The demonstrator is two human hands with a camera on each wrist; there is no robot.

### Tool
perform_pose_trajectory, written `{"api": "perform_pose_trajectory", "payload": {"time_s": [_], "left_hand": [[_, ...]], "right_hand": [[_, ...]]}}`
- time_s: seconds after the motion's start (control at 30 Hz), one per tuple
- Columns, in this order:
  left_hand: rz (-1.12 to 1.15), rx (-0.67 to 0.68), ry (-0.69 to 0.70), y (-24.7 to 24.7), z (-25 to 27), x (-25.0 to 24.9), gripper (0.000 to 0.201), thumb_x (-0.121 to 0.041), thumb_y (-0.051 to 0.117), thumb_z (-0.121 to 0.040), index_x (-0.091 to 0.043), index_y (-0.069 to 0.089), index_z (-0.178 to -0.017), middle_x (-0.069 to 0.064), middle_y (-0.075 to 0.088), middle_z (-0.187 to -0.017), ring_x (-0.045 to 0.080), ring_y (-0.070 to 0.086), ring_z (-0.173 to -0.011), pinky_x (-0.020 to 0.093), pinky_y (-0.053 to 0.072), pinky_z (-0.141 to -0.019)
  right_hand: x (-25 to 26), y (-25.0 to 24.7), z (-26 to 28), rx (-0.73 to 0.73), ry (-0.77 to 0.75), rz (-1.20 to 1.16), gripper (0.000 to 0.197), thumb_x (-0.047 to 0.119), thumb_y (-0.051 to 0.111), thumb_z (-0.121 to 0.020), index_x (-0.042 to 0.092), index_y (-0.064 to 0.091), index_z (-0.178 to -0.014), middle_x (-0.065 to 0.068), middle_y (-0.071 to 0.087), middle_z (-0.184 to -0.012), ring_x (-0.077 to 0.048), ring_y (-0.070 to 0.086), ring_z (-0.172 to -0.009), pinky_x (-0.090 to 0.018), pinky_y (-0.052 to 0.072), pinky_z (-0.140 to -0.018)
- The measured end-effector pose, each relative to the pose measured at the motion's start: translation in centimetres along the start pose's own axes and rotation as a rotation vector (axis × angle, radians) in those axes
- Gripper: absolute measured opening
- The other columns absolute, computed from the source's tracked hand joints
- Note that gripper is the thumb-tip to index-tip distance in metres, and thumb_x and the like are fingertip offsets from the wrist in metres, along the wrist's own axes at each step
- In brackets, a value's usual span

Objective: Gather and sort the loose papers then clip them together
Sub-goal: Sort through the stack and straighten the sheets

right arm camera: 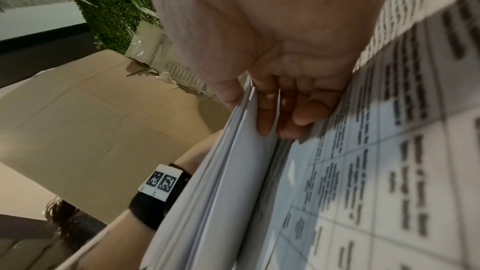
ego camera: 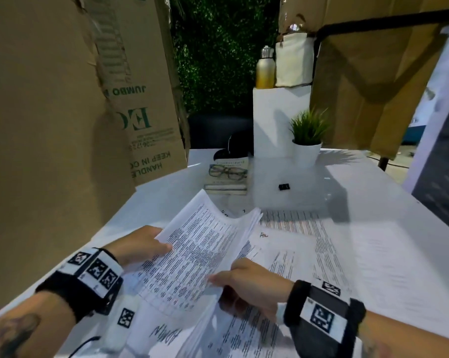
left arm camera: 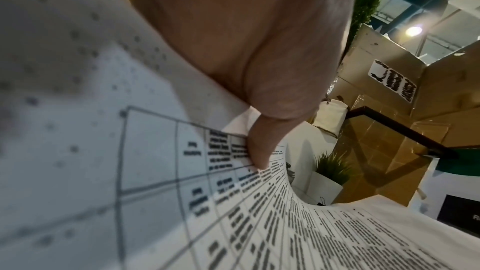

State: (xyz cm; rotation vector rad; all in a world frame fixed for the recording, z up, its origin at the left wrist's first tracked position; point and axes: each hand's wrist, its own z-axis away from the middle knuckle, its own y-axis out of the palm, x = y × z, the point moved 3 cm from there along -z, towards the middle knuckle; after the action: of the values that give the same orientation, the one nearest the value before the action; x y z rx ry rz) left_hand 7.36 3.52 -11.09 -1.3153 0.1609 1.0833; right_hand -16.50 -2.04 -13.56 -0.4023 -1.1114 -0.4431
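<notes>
A stack of printed papers (ego camera: pixel 202 244) is lifted off the white table (ego camera: pixel 360 192), bowed and tilted up to the left. My left hand (ego camera: pixel 143 245) grips its left edge, thumb on top over the printed table (left arm camera: pixel 259 151). My right hand (ego camera: pixel 246 277) grips the near right edge, thumb on top and fingers (right arm camera: pixel 267 118) curled under the sheaf (right arm camera: pixel 221 182). More loose sheets (ego camera: pixel 290 244) lie flat on the table beneath and to the right. A black binder clip (ego camera: pixel 284 187) sits farther back on the table, apart from both hands.
Glasses (ego camera: pixel 227 171) lie on a small pile of books (ego camera: pixel 226 184) behind the papers. A potted plant (ego camera: pixel 307 140) stands by a white block (ego camera: pixel 277 120) holding a bottle (ego camera: pixel 265 68). Cardboard walls (ego camera: pixel 50 112) close in the left and back right.
</notes>
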Motion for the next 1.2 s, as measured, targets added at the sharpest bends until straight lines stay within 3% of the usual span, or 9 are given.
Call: {"api": "perform_pose_trajectory", "payload": {"time_s": [0.27,0.37,0.43,0.6,0.77,0.9,1.0,1.1,1.2], "left_hand": [[0.401,-0.322,0.321,-1.1,3.8,-3.2,0.019,0.006,0.064,-0.091,-0.01,0.068,-0.101,0.015,0.069,-0.082,0.004,0.067,-0.048,0.019,0.051,-0.042],[0.692,-0.379,0.467,-1.9,5.2,-4.3,0.025,0.007,0.062,-0.09,-0.013,0.068,-0.103,0.01,0.079,-0.092,0.009,0.075,-0.063,0.022,0.058,-0.051],[0.754,-0.393,0.528,-2.2,5.9,-5.3,0.029,0.005,0.06,-0.091,-0.01,0.064,-0.115,0.0,0.081,-0.09,0.011,0.077,-0.071,0.021,0.058,-0.054],[0.946,-0.351,0.6,-1.4,6.9,-6.5,0.063,0.0,0.073,-0.079,-0.009,0.046,-0.135,-0.001,0.078,-0.107,0.017,0.075,-0.1,0.031,0.061,-0.079],[0.807,-0.388,0.437,1.1,8.5,-6.2,0.101,-0.033,0.091,-0.058,0.039,0.037,-0.106,0.053,0.048,-0.11,0.066,0.051,-0.104,0.048,0.051,-0.097],[0.676,-0.333,0.386,1.4,8.3,-6.0,0.071,-0.032,0.084,-0.074,0.012,0.057,-0.124,0.027,0.071,-0.099,0.047,0.065,-0.1,0.065,0.039,-0.106],[0.492,-0.369,0.434,1.0,7.7,-5.6,0.044,-0.041,0.077,-0.077,-0.012,0.07,-0.109,0.009,0.078,-0.1,0.026,0.074,-0.094,0.044,0.056,-0.089],[0.497,-0.426,0.447,0.4,7.1,-5.6,0.026,-0.027,0.07,-0.089,-0.002,0.07,-0.091,0.021,0.071,-0.08,0.037,0.067,-0.075,0.042,0.054,-0.072],[0.637,-0.4,0.374,-0.2,6.7,-5.3,0.008,-0.006,0.065,-0.092,-0.012,0.071,-0.091,0.0,0.081,-0.079,0.019,0.075,-0.074,0.032,0.059,-0.072]], "right_hand": [[0.3,-2.9,0.7,-0.259,-0.259,0.105,0.029,0.035,0.071,-0.086,0.008,0.06,-0.09,-0.001,0.052,-0.099,-0.016,0.056,-0.076,-0.019,0.05,-0.067],[1.3,-4.8,1.1,-0.414,-0.402,-0.132,0.08,0.037,0.087,-0.066,0.03,0.04,-0.131,0.007,0.044,-0.13,-0.02,0.059,-0.112,-0.042,0.053,-0.097],[2.5,-5.5,0.9,-0.349,-0.444,-0.369,0.098,0.031,0.09,-0.057,0.037,0.033,-0.136,0.004,0.052,-0.129,-0.024,0.063,-0.11,-0.049,0.054,-0.094],[5.8,-7.2,1.7,-0.346,-0.625,-0.394,0.047,0.022,0.081,-0.066,0.013,0.064,-0.109,-0.006,0.07,-0.095,-0.022,0.067,-0.085,-0.039,0.057,-0.076],[5.3,-7.2,2.3,-0.342,-0.635,-0.187,0.034,0.035,0.077,-0.073,0.018,0.072,-0.102,-0.001,0.078,-0.101,-0.016,0.072,-0.096,-0.033,0.055,-0.089],[4.2,-6.8,1.7,-0.305,-0.542,-0.013,0.039,0.062,0.073,-0.069,0.032,0.074,-0.093,-0.016,0.063,-0.089,-0.031,0.056,-0.08,-0.049,0.051,-0.087],[4.6,-6.8,1.5,-0.312,-0.525,0.074,0.051,0.061,0.07,-0.072,0.015,0.069,-0.093,-0.034,0.061,-0.092,-0.053,0.056,-0.083,-0.057,0.053,-0.088],[5.2,-7.0,1.9,-0.321,-0.506,0.117,0.032,0.055,0.067,-0.076,0.029,0.07,-0.096,-0.003,0.076,-0.095,-0.041,0.066,-0.1,-0.044,0.055,-0.093],[4.8,-8.5,2.4,-0.332,-0.45,0.198,0.055,0.065,0.061,-0.074,0.027,0.067,-0.113,0.003,0.074,-0.11,-0.019,0.07,-0.103,-0.039,0.055,-0.093]]}}
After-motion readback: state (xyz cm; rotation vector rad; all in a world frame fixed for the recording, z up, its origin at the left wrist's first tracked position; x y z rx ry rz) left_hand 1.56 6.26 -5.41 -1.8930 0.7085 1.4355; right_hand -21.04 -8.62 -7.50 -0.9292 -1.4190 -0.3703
